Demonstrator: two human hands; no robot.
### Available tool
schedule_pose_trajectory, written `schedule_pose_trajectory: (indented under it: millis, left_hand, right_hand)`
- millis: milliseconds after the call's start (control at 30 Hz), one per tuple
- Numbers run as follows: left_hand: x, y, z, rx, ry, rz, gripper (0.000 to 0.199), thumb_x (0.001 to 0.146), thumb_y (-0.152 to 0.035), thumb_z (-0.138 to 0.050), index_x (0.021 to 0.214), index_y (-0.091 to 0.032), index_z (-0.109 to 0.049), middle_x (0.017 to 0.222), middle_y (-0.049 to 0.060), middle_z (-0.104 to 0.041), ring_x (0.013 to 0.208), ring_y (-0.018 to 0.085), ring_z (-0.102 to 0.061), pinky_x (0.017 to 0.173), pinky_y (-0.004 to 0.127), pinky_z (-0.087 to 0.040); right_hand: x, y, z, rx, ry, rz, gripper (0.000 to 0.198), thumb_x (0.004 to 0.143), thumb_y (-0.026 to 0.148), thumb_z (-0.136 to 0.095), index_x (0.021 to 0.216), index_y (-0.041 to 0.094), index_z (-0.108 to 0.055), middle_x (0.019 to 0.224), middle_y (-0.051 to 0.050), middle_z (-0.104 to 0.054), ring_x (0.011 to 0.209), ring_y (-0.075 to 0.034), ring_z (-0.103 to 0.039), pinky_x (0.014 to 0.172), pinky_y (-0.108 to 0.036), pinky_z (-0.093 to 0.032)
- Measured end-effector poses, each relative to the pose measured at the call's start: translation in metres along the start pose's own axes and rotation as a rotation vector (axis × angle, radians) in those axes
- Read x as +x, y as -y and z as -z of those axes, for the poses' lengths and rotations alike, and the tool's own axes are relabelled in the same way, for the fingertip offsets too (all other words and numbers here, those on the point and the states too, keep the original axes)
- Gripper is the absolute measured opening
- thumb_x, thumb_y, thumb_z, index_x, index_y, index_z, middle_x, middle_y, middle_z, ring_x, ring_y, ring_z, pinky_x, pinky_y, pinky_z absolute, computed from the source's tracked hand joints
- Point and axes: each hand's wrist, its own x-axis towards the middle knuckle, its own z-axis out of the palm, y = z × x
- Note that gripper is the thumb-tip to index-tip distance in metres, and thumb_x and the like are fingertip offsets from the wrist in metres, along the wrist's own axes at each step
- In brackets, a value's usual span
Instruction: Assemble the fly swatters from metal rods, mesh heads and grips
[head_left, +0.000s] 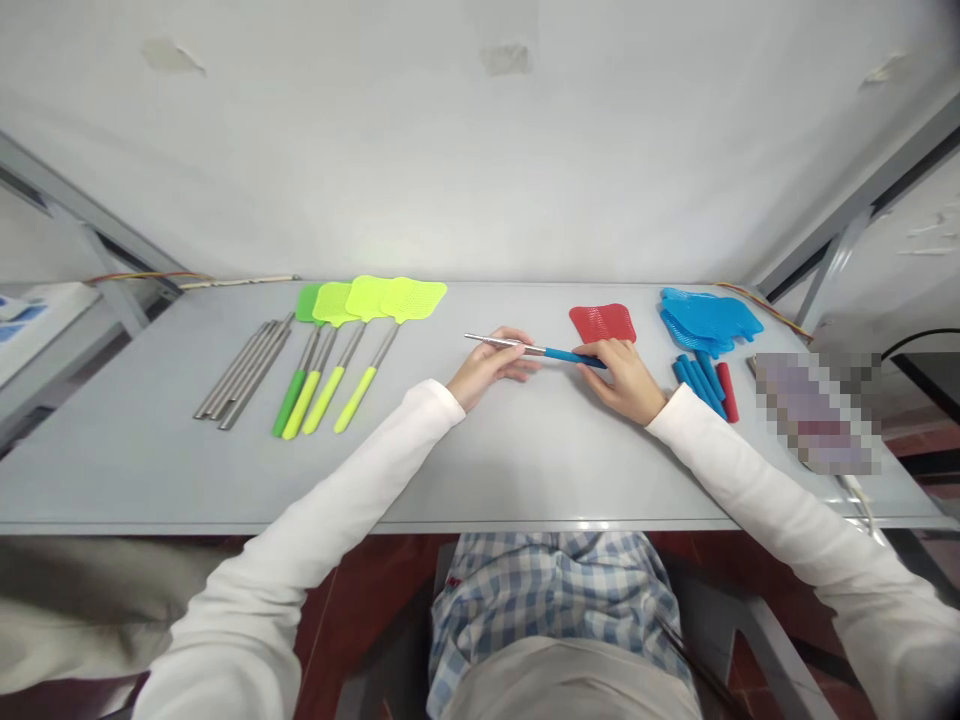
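We count one blue-handled rod [556, 353], four swatters [324, 400] at its nine o'clock, one red paddle [602, 323], one red handle [727, 391]

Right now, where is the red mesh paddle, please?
In the head view, the red mesh paddle lies right of centre, just beyond the right hand and left of the blue paddles.

Pale wall [420, 150], reddish floor [360, 590].

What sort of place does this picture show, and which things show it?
Probably a small workshop: loose metal rods and a group of fly swatters lie on a long grey table, and a blue-gripped rod is held above it.
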Motion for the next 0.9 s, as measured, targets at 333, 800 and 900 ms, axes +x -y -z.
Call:
schedule_pose_trajectory:
  millis: [333, 800, 900]
  left_hand:
    - [-0.005, -0.003, -0.006, 0.227, 0.124, 0.024, 0.047, 0.080, -0.050, -0.070, 0.114, -0.020, -0.059, 0.114, 0.012, -0.072, 0.086, 0.018, -0.072, 0.070, 0.026, -0.049]
    - [-0.004, -0.004, -0.006, -0.041, -0.162, -0.017, 0.032, 0.085, -0.048, -0.058, 0.083, -0.020, -0.043, 0.096, 0.011, -0.074, 0.076, 0.019, -0.071, 0.063, 0.030, -0.052]
    - [-0.005, -0.007, -0.008, -0.085, -0.184, -0.006, 0.028, 0.085, -0.045, -0.053, 0.080, -0.020, -0.042, 0.090, 0.008, -0.074, 0.073, 0.020, -0.072, 0.067, 0.032, -0.053]
  right_hand:
    - [0.000, 0.007, 0.001, -0.001, 0.022, 0.004, 0.024, 0.099, 0.036, -0.045, 0.110, 0.022, -0.061, 0.096, -0.007, -0.070, 0.087, -0.022, -0.062, 0.080, -0.039, -0.041]
    - [-0.002, -0.020, -0.007, -0.279, 0.004, -0.325, 0.050, 0.097, 0.040, -0.033, 0.135, 0.011, -0.049, 0.141, -0.022, -0.052, 0.130, -0.035, -0.046, 0.103, -0.054, -0.038]
    - [-0.007, -0.025, -0.012, -0.359, 0.046, -0.381, 0.053, 0.093, 0.039, -0.041, 0.136, 0.009, -0.048, 0.144, -0.025, -0.047, 0.134, -0.039, -0.041, 0.103, -0.057, -0.037]
